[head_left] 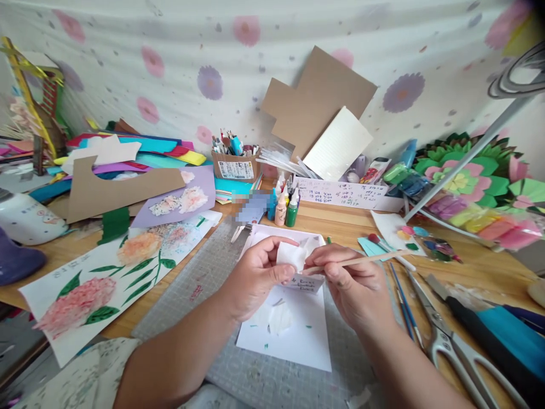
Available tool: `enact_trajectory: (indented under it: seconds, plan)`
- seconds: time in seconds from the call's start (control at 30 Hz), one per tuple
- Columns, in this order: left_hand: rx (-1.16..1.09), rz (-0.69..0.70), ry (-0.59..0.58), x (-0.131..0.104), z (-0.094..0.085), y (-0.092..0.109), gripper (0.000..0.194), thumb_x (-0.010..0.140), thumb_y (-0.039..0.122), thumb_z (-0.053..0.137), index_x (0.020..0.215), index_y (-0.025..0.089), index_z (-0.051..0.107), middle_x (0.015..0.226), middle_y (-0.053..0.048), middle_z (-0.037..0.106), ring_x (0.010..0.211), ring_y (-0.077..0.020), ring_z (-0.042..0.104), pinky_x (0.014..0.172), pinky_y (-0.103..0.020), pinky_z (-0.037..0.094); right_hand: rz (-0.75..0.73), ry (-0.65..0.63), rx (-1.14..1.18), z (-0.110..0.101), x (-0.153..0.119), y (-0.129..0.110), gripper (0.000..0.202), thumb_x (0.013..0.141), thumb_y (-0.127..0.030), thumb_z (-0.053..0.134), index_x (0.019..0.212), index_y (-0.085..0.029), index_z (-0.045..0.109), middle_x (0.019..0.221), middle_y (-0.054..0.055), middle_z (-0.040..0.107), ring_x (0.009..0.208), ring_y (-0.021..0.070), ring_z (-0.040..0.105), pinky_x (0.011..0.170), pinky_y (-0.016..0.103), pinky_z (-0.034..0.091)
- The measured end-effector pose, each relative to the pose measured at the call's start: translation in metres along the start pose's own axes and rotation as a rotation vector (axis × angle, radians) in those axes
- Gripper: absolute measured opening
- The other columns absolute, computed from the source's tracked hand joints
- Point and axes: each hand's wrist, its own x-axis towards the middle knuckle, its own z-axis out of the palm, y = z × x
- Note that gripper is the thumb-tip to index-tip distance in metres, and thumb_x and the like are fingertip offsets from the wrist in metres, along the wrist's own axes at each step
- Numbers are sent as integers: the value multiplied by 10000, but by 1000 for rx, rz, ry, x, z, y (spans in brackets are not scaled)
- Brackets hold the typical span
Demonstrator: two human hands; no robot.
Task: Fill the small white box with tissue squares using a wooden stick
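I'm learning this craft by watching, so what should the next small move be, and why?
Perhaps press the thin stick lightly against the edge of the white piece: the left hand pinches that piece up, and the right hand holds the stick with one end close beside it, though whether they touch is hard to tell.

stick (374, 258): matt wood | slip (290, 257): matt paper | scissors (443, 330): metal (fairly glossy)

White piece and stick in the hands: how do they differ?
Shape: the white piece is broad and sheet-like; the stick is long and thin.
Color: the white piece is white, the stick tan.
Holder: left hand for the white piece, right hand for the stick.
Shared: both are hand-held.
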Motion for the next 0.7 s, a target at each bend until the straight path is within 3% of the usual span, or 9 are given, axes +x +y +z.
enact_trajectory:
  seconds: [0.23,0.7]
  plan:
    - [-13,-32,-12,-3,4,5,231,723,275,775,663,139,598,578,9,591,577,-102,510,620,-244,377,-86,27,53,5,3,-3,117,888,-254,659,942,-260,763,901,17,755,932,187,665,831,357,532]
    - [-180,-87,-41,-3,11,-2,163,799,208,685,684,142,591,615,3,609,585,-92,538,602,-217,397,-118,49,36,6,3,-3,138,884,-210,662,936,-281,769,888,6,764,901,179,675,848,364,542]
